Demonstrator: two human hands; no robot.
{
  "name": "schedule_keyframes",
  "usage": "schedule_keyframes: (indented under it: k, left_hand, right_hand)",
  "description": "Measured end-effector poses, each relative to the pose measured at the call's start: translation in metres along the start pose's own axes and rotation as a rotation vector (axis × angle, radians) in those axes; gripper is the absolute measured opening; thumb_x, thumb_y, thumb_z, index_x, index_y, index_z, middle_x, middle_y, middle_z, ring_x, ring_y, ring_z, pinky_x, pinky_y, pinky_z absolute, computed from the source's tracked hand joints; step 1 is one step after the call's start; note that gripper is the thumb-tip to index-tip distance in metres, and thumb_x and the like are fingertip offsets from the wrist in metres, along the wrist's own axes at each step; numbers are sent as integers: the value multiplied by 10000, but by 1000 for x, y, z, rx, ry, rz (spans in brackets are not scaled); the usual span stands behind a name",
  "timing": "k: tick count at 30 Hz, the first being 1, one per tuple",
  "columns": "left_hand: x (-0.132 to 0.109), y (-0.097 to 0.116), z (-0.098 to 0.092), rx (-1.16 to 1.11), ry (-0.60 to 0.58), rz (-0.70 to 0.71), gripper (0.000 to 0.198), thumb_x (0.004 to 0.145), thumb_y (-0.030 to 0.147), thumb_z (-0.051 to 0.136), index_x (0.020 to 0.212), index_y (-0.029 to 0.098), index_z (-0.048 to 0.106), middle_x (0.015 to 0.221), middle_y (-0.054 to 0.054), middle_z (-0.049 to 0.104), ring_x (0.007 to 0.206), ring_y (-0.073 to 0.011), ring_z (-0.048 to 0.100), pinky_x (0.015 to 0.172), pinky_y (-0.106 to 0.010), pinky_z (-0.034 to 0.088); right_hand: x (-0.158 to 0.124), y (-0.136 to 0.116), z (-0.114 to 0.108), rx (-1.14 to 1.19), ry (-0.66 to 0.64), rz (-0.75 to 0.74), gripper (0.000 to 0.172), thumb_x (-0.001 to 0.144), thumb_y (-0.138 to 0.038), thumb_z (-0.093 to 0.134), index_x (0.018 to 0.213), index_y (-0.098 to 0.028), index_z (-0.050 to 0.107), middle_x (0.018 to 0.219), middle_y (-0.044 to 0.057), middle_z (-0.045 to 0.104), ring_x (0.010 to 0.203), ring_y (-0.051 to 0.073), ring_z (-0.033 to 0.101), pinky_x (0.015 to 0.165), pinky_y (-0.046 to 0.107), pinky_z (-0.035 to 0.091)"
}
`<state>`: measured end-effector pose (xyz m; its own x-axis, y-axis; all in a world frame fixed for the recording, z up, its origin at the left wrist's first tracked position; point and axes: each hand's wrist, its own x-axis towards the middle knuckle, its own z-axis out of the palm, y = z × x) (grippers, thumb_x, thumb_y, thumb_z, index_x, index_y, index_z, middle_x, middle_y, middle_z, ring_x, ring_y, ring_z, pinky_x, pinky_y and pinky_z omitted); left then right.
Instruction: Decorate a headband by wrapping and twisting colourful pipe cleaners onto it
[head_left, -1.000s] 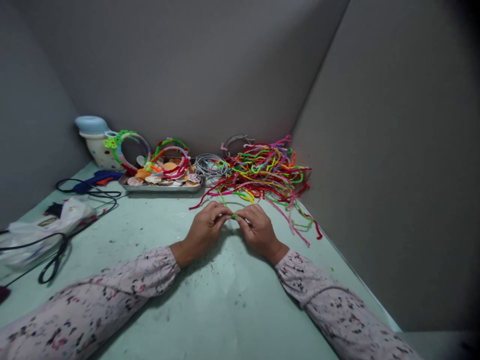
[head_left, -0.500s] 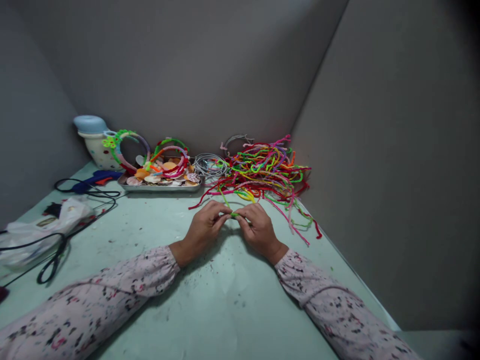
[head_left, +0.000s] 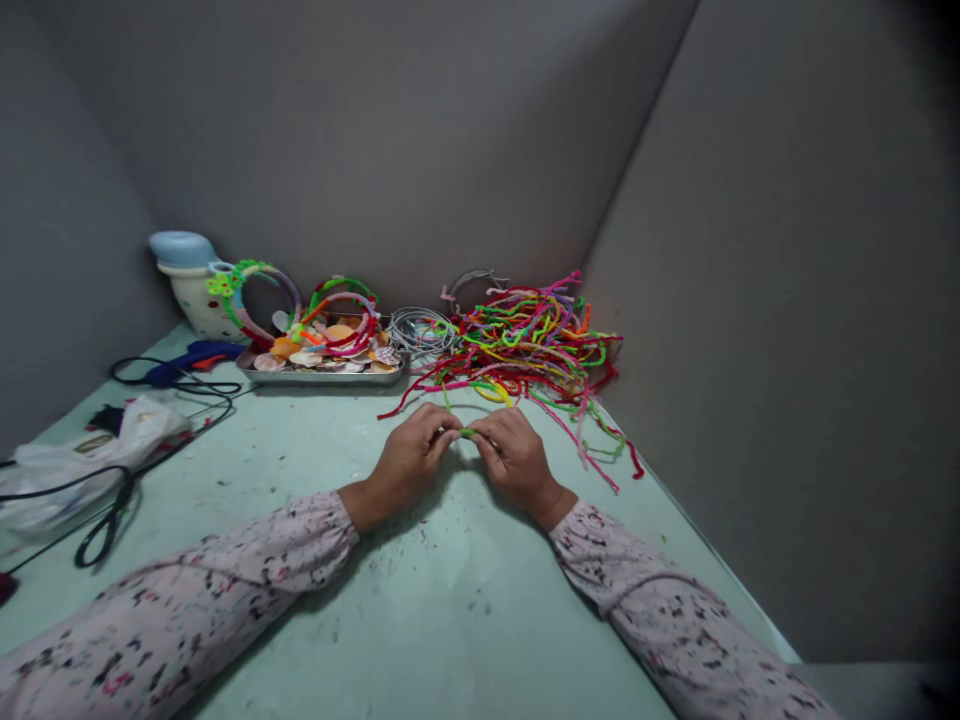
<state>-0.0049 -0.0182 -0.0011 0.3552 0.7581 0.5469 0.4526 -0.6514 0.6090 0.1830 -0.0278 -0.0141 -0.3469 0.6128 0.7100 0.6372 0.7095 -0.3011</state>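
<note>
Pinching a green pipe cleaner between left hand and right hand, both narrowly closed, just before a multicoloured pipe-cleaner heap, mostly unworked.

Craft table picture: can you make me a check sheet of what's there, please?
surface: pale green tabletop, speckled with small scraps.
job's things: bright green fuzzy pipe cleaner; tangled multicoloured pipe cleaner heap just beyond it.
clutter: shiny metal tray of seashells; blue glue gun; white plastic bag.
grips: left hand and right hand both pinch the green pipe cleaner.
cables: thin black cord looping beside the glue gun.
surroundings: plain grey walls at the back and sides.
</note>
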Motion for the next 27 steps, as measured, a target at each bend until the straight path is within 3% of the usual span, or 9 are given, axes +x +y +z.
schedule_keyframes:
  k: [21, 27]
  left_hand:
    - [-1, -1, 0, 21, -36, 14, 90, 911, 217, 524, 884, 176, 599, 845, -29, 585, 770, -157, 550, 699, -279, 439]
    - [-1, 0, 0, 21, 13, 4, 91, 913, 226, 521, 883, 180, 594, 852, -28, 586, 767, -156, 549, 697, -280, 439]
  right_hand:
    - [0, -1, -1, 36, 15, -13, 127, 925, -225, 530, 969, -216, 648, 872, 60, 653, 861, 214, 562, 798, 393, 451]
    - [5, -5, -7, 104, 103, 27, 267, 875, -254, 593, 1142, -243, 602, 1102, 92, 611, 1049, 249, 556, 900, 447, 468]
